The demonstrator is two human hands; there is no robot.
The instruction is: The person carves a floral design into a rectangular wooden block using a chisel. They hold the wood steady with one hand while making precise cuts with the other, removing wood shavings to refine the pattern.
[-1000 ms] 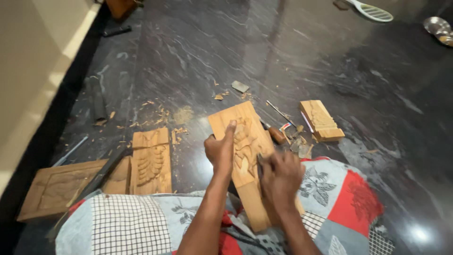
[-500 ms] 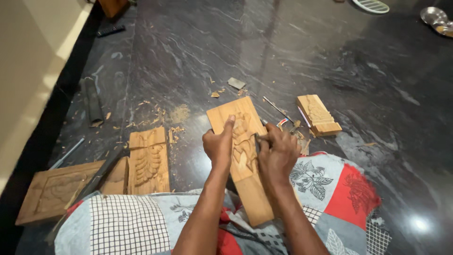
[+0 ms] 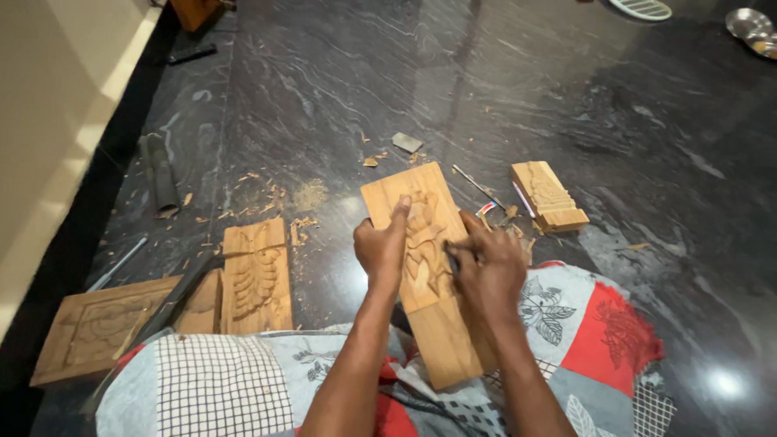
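Note:
A long wooden plank (image 3: 405, 194) with a relief carving lies slanted from my lap onto the dark stone floor. My left hand (image 3: 380, 247) grips its left edge, thumb stretched up over the carved part. My right hand (image 3: 486, 271) rests on the plank's right side, closed around a thin dark carving tool (image 3: 451, 260) whose tip meets the carving. A patterned cloth (image 3: 599, 324) in red, grey and checks covers my lap under the plank.
A second carved plank (image 3: 255, 275) and a flat carved panel (image 3: 97, 324) lie to the left. A small carved block (image 3: 550, 196) and thin metal tools (image 3: 477, 186) sit to the right. Wood chips (image 3: 307, 194) scatter ahead. A dark roll (image 3: 162, 174) lies near the left wall.
My right hand has moved up the plank from its lower end to the carved middle, beside my left hand. The view has shifted slightly.

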